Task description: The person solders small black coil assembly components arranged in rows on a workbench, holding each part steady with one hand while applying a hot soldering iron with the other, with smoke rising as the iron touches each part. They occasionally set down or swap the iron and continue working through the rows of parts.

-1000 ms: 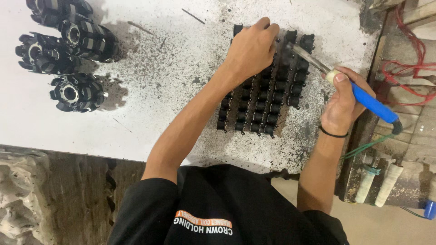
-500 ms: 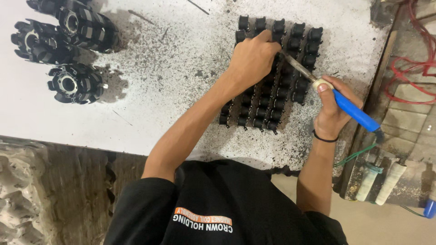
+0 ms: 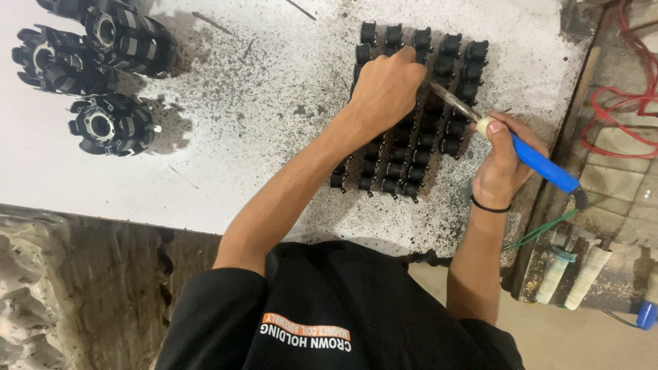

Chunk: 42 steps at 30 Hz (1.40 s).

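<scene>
While the left hand (image 3: 385, 85) rests fisted on the block of black coil bobbins (image 3: 411, 116) near the bench's (image 3: 260, 103) far right corner, the right hand (image 3: 500, 161) (grip closed around the blue handle) angles a soldering iron (image 3: 521, 147) up-left, tip meeting the bobbins just beside the left knuckles.

Left hand (image 3: 385, 85) is sitting on the block of black parts (image 3: 411, 113), blocking its middle rows. Right hand (image 3: 504, 161) is angling a blue-handled soldering iron (image 3: 528, 154) in from the right, closing off that side. Open tabletop (image 3: 260, 103) is lying between the block and three black round cores (image 3: 103, 68) at far left; that lane is staying passable. Red cables (image 3: 617, 103) are crowding the right edge.
</scene>
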Each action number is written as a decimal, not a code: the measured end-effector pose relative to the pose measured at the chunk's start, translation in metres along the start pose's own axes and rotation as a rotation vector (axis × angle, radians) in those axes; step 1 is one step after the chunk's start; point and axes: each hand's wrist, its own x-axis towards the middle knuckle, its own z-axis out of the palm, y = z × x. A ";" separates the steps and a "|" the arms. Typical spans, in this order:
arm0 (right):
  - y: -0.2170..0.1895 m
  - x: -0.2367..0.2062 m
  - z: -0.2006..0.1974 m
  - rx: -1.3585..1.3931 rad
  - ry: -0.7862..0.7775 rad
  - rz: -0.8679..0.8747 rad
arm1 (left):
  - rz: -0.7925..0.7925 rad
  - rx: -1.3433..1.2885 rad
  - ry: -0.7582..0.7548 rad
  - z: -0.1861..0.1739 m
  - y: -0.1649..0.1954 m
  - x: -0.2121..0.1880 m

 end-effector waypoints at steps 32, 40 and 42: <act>-0.001 -0.003 -0.013 -0.080 -0.039 -0.041 | 0.059 0.027 0.065 -0.007 -0.002 0.001; 0.006 -0.032 -0.027 -0.136 0.011 -0.250 | 0.030 -0.078 0.078 -0.018 0.015 -0.030; 0.009 -0.038 -0.030 -0.214 -0.023 -0.228 | 0.008 -0.045 0.052 -0.016 0.017 -0.039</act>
